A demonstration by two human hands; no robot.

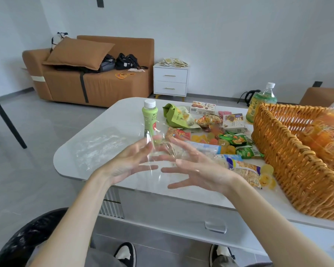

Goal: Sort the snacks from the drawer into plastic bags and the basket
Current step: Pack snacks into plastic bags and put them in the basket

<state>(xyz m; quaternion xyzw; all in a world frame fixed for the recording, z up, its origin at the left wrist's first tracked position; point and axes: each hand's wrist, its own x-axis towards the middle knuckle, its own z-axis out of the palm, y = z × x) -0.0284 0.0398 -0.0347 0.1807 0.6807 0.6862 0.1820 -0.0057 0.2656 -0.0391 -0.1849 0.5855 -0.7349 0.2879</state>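
A thin clear plastic bag (159, 151) hangs between my two hands above the white table (121, 112). My left hand (127, 162) and my right hand (197, 166) face each other with straight, spread fingers touching the film. Behind them lies a pile of snacks (210, 130): green and orange packets, small boxes, yellow jelly cups and long blue-white packs. More flat clear bags (98, 147) lie on the table to the left. The wicker basket (289, 160) stands at the right and holds a large orange packet (328, 132). The table's drawer (181, 212) is shut.
A small green drink bottle (149, 116) stands just beyond my left hand. A big green-labelled bottle (262, 101) stands behind the basket. A brown sofa (96, 79) and a white nightstand (170, 79) are across the room. A stool (0, 112) stands at the far left.
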